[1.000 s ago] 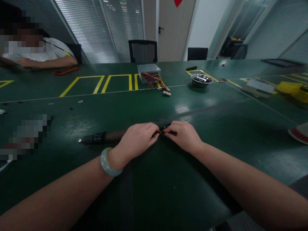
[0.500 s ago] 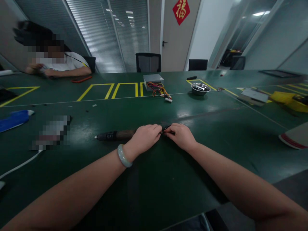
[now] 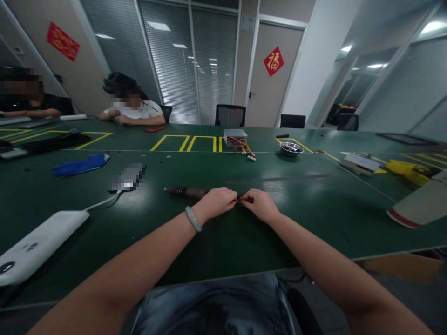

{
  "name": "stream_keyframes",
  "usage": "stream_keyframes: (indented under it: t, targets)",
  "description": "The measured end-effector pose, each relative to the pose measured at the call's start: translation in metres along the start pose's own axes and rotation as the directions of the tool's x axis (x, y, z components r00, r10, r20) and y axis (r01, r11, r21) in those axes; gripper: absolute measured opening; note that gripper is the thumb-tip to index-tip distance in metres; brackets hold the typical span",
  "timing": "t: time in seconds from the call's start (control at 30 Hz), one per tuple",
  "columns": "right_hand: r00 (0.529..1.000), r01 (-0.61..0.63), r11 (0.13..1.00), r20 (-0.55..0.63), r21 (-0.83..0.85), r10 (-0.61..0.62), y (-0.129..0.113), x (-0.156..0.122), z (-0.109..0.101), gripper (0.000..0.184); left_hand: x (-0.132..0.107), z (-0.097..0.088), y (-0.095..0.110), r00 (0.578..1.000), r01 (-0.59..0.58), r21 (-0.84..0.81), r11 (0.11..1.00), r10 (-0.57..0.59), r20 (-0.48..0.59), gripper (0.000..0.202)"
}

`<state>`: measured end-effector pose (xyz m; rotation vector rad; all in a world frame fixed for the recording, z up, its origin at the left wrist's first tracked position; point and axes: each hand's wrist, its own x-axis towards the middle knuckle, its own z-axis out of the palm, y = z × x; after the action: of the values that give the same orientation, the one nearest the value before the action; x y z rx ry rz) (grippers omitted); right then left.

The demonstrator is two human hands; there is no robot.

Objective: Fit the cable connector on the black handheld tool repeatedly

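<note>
An electric screwdriver (image 3: 186, 191), a straight tool with a black front end, a brown grip and a metal tip pointing left, lies along the green table (image 3: 223, 251). My left hand (image 3: 218, 203), with a pale bangle at the wrist, is wrapped over its rear part and covers it. Close beside it, my right hand (image 3: 259, 204) is closed in a pinch at the tool's rear end. A small dark piece shows between the fingertips of both hands; its kind cannot be made out.
Left of the hands are a phone (image 3: 130, 177), a white power bank (image 3: 45, 244) and a blue glove (image 3: 81, 164). Farther back are a power supply unit (image 3: 235, 135) with coloured wires and a metal bowl (image 3: 291, 149). A white cup (image 3: 421, 204) stands right. Two people sit across the table.
The view has tilted up and swung left, so the power bank and a second person now show. Both hands keep nearly the same hold at the screwdriver's rear.
</note>
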<state>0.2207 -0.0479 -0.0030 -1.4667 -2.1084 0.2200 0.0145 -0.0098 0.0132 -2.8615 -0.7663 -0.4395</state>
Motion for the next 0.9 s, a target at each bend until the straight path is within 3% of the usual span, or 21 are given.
stream_keyframes:
  t: [0.17,0.37,0.67,0.77,0.9]
  targets:
    - [1.0,0.012,1.0,-0.014,0.005,-0.011,-0.021,-0.022,0.001,0.009,-0.023,-0.012,0.021,1.0,0.022,0.033,0.999,-0.021,-0.013,0.006]
    - [0.998,0.016,0.998,-0.052,-0.056,-0.019,-0.028,-0.032,-0.004,0.011,-0.025,-0.019,0.038,0.996,0.086,0.049,0.995,-0.084,-0.028,0.008]
    - [0.989,0.135,0.952,-0.023,-0.276,-0.147,-0.025,-0.025,0.0,0.016,-0.023,-0.012,0.035,0.984,0.167,-0.014,0.986,-0.168,-0.058,0.007]
    - [0.988,0.139,0.953,-0.027,-0.268,-0.152,-0.025,-0.024,0.003,0.016,-0.024,-0.012,0.035,0.983,0.171,-0.031,0.985,-0.172,-0.063,0.009]
    - [0.991,0.13,0.963,0.007,-0.235,-0.132,-0.026,-0.023,0.005,0.015,-0.031,-0.017,0.034,0.976,0.191,-0.046,0.98,-0.195,-0.102,0.027]
